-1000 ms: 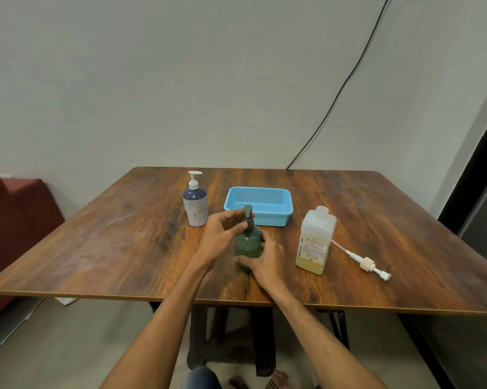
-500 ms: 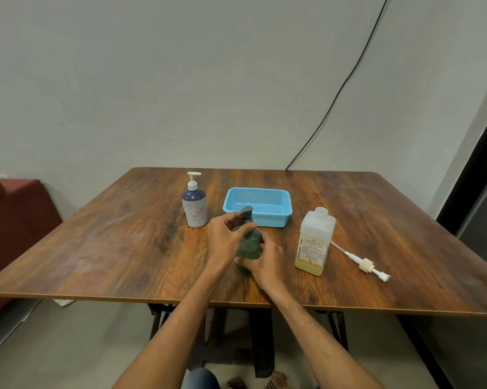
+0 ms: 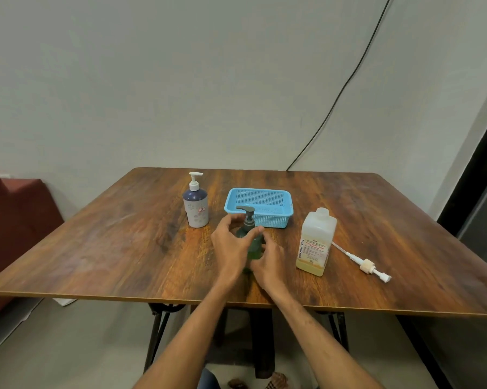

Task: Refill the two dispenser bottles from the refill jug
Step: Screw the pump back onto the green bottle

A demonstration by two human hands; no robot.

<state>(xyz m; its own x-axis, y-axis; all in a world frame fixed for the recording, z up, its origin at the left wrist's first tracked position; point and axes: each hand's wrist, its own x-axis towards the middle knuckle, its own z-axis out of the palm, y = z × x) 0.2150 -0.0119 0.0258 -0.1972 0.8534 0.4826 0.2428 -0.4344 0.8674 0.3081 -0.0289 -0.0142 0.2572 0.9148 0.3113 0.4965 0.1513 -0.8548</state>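
A dark green dispenser bottle (image 3: 254, 247) stands near the table's front middle, its dark pump head (image 3: 248, 214) pointing left. My left hand (image 3: 231, 245) wraps around the bottle's neck just under the pump. My right hand (image 3: 270, 262) grips the lower body of the same bottle. A purple-and-white dispenser bottle (image 3: 196, 204) with a white pump stands upright behind and to the left. The translucent refill jug (image 3: 315, 242), holding a little yellowish liquid, stands uncapped to the right.
A blue mesh basket (image 3: 260, 207) sits behind the green bottle. A loose white pump with a long tube (image 3: 363, 262) lies on the wooden table (image 3: 110, 248) right of the jug. A red seat (image 3: 15, 220) stands at the left.
The pump head has turned from pointing away to pointing left. My left hand has shifted around the bottle's neck, while my right hand has stayed on the body.
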